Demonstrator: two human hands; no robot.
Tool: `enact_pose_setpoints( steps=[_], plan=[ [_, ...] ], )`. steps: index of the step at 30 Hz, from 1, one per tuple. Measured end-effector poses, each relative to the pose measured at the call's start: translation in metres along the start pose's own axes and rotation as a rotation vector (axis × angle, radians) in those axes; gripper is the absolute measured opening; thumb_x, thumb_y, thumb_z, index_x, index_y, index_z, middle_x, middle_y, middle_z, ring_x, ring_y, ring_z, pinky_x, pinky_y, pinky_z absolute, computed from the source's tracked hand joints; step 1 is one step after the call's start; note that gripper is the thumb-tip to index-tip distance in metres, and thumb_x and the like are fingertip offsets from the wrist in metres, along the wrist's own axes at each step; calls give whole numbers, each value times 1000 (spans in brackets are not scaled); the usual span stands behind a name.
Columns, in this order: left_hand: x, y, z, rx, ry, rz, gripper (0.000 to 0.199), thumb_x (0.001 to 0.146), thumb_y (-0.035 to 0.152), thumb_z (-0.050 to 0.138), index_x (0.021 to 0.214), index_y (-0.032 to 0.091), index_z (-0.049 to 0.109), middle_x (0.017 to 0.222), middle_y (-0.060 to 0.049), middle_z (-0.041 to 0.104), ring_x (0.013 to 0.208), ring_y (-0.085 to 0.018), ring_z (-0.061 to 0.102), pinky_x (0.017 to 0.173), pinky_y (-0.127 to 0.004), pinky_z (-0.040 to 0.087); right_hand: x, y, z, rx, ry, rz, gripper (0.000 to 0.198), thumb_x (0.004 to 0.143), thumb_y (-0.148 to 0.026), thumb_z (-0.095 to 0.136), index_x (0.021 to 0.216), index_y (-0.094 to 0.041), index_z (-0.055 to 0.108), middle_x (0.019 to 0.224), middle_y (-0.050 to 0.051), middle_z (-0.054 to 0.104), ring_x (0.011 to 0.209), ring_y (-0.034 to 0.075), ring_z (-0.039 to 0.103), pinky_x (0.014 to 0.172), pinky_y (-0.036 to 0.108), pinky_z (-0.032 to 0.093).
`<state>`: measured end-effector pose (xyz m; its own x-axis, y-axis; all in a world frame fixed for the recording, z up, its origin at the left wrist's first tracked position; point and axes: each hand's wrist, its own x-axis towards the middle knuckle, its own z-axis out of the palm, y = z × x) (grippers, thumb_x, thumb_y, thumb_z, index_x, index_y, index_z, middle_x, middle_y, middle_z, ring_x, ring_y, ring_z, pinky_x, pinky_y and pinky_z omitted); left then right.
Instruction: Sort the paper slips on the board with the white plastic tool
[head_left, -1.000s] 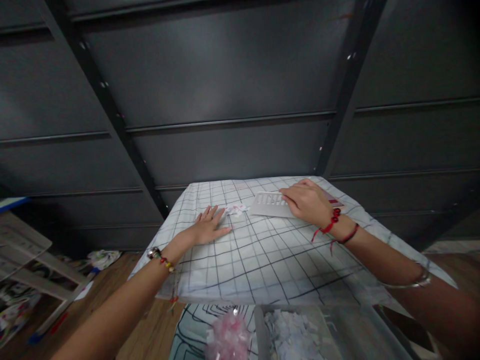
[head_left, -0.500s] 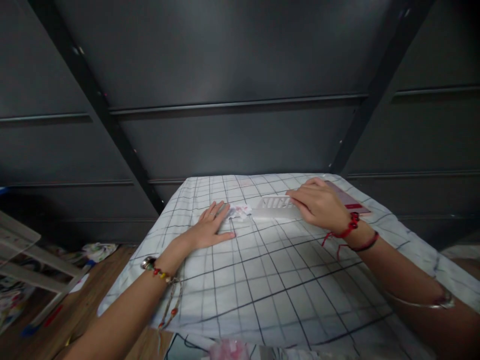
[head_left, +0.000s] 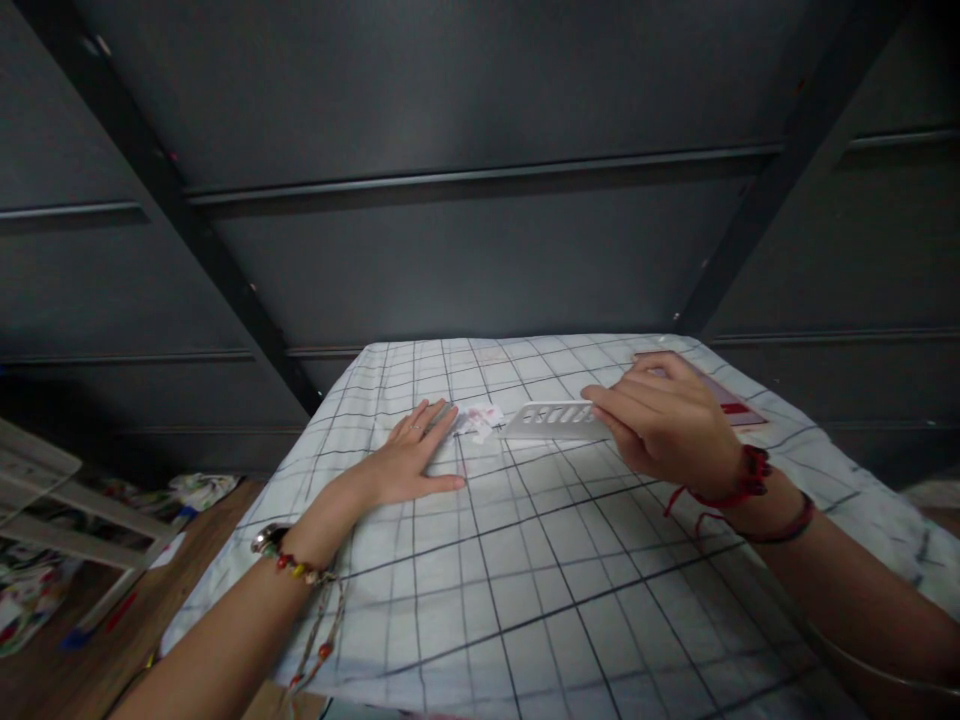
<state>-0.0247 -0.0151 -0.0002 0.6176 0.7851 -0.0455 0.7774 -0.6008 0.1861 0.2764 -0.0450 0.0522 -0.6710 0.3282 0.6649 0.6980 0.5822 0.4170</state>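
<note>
So, right hand (head_left: 667,425) had the slotted white plate (head_left: 553,431) pinched, tilted just beside the paper scraps (head_left: 480,422) on the bench (head_left: 525,560); left hand (head_left: 405,465) lay fingers spread. Looked like a sweeping step; next move probably wanted a low edge.

The cloth (head_left: 525,570) is showing white, with thin dark lines crossing it in a grid. The slotted tool (head_left: 551,430) is looking plain whitish, and the scraps (head_left: 481,418) are mixing white with pinkish-red marks. The flat card (head_left: 742,409) is pairing dull mauve with a deep red band. Near the right hand (head_left: 675,420), a bracelet (head_left: 754,472) is showing red; near the left hand (head_left: 405,462), a beaded bracelet (head_left: 299,570) is mixing red and yellow. The panelled wall (head_left: 465,260) is looking dark grey, the floor (head_left: 187,565) is showing brown, and the pale frame (head_left: 82,545) is ending in a blue foot (head_left: 73,638).
</note>
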Motion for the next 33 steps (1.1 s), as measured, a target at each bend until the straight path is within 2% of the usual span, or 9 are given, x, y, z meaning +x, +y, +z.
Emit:
enact_pose_setpoints(
  steps=[7,11,16,23,29,33],
  plan=[
    [-1,-2,0,-10,-47,-7,92,75,70,43,141,21,1,146,-10,-8,130,-35,-5,104,-48,8,5,-6,5,-102,-14,-38,21,75,-6,41,76,-14,61,53,1,53,53,14,44,67,32,37],
    [-2,-2,-1,-24,-33,3,91,75,70,43,141,24,1,146,-8,-8,130,-36,-5,104,-49,9,6,-7,1,-84,-15,-25,21,76,-8,40,73,-15,60,53,1,53,52,13,43,68,32,37],
    [-3,-2,-1,-26,-35,0,91,76,69,44,141,21,3,146,-11,-6,129,-38,-4,103,-50,9,6,-7,-2,-100,-7,-11,21,75,-8,39,73,-16,59,52,0,52,52,13,42,67,31,36],
    [-4,-6,1,-27,-31,20,93,75,70,45,141,19,4,146,-14,-7,129,-37,-5,104,-50,8,6,-10,-9,28,-49,-16,22,76,-9,37,72,-15,58,49,-2,48,50,12,40,68,30,35],
    [-5,-7,1,-32,-47,13,95,74,71,44,141,17,3,145,-15,-9,130,-36,-7,104,-49,8,7,-12,-7,3,-68,-8,20,76,-9,38,74,-14,57,51,-1,49,52,13,42,68,30,34],
    [-6,-8,1,-52,-50,18,95,74,71,45,141,21,0,146,-12,-10,130,-35,-7,104,-50,8,6,-14,-8,104,-42,-30,18,74,-7,39,76,-15,55,51,-2,47,52,12,41,69,30,36]
  ],
)
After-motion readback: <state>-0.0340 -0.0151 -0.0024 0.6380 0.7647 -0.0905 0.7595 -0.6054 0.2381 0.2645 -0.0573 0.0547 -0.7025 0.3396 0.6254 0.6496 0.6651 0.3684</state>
